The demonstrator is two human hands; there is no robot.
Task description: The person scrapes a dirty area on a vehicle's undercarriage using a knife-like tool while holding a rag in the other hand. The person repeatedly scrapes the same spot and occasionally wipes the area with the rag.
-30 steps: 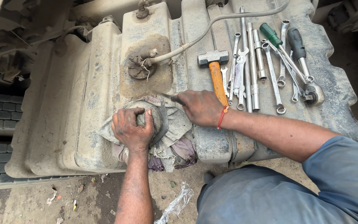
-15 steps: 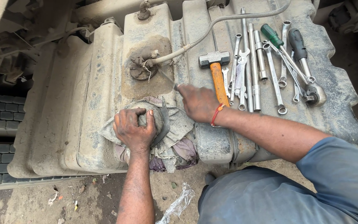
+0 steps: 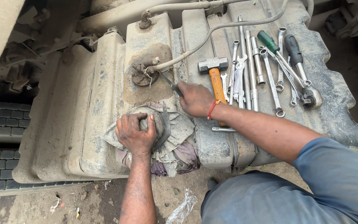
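Rag (image 3: 175, 132) bunched over a round cap on the dusty tank (image 3: 83, 124), clamped under the closed left hand (image 3: 136, 133); right hand (image 3: 195, 98) just above and to its right, closed on a slim dark tool (image 3: 168, 82); hammer (image 3: 215, 72) beside that grip, spanners (image 3: 270, 70) further right.

A single head-worn camera looks steeply down, close over the tank (image 3: 104, 95).

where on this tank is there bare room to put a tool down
Bare metal lies on the tank's left ribs, left of the rag, and at its far right edge, beyond the ratchet. Crowded: the spanner row beside the hammer, and the hose fitting.
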